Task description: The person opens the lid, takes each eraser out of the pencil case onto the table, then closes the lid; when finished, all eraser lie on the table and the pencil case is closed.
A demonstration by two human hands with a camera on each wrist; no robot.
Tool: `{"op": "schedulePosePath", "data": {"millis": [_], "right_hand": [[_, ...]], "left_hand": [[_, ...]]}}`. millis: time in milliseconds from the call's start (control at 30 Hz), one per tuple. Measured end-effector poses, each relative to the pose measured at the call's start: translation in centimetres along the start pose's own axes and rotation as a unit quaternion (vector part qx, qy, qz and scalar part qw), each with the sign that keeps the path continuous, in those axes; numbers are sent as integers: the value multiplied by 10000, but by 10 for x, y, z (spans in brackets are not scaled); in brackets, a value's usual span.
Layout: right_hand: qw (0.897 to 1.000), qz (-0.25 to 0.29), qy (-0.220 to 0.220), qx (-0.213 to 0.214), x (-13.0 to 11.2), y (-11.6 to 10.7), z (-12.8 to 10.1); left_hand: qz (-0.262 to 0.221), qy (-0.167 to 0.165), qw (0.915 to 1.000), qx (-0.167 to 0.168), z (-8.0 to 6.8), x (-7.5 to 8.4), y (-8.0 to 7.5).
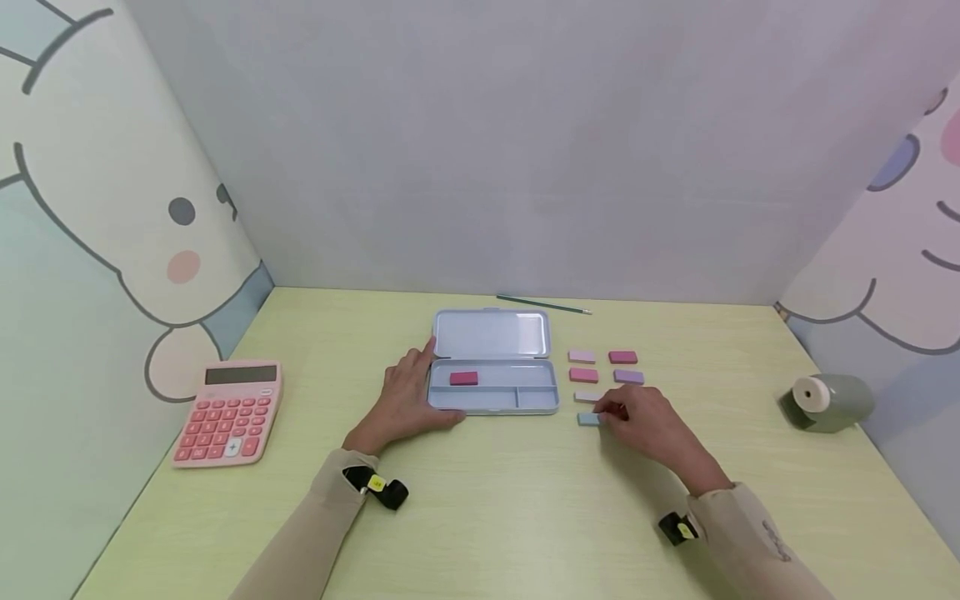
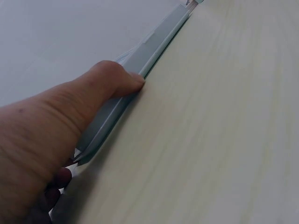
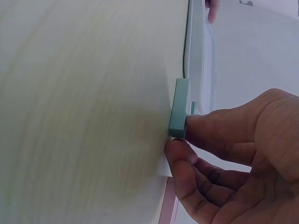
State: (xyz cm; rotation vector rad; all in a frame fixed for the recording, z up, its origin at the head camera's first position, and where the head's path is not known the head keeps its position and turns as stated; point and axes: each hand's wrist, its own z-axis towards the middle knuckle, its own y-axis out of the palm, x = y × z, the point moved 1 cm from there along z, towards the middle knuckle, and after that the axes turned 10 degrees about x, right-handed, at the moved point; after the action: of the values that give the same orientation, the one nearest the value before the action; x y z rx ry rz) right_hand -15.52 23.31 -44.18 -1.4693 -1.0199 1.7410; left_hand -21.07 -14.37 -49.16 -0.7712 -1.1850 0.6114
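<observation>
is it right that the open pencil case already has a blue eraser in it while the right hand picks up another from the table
Not quite. The eraser lying in the open pencil case is dark pink, not blue, as the head view shows. The rest holds: the right hand pinches the blue eraser on the table.

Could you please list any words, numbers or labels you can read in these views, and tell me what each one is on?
None can be read.
Pink calculator: key markings too small, display blank.
Right sleeve: a dark mark, too blurred to read.
Yellow tags on the wrist cameras: too small to read.
Open pencil case and erasers: no visible text.
</observation>
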Motion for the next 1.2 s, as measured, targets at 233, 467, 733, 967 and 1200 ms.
{"op": "schedulePosePath", "data": {"millis": [233, 467, 733, 967, 1200], "right_hand": [[9995, 48, -35, 307, -6, -4, 3], [9970, 430, -368, 519, -22, -3, 22], [9952, 725, -572, 317, -59, 8, 51], [9952, 825, -515, 71, -89, 27, 69], [9941, 928, -555, -128, -109, 41, 82]], "left_hand": [[39, 39, 10000, 27, 1, -1, 1], [63, 31, 10000, 19, 0, 0, 1], [37, 41, 10000, 53, 0, 0, 1], [3, 18, 10000, 52, 0, 2, 1], [47, -50, 10000, 6, 0, 3, 0]]}}
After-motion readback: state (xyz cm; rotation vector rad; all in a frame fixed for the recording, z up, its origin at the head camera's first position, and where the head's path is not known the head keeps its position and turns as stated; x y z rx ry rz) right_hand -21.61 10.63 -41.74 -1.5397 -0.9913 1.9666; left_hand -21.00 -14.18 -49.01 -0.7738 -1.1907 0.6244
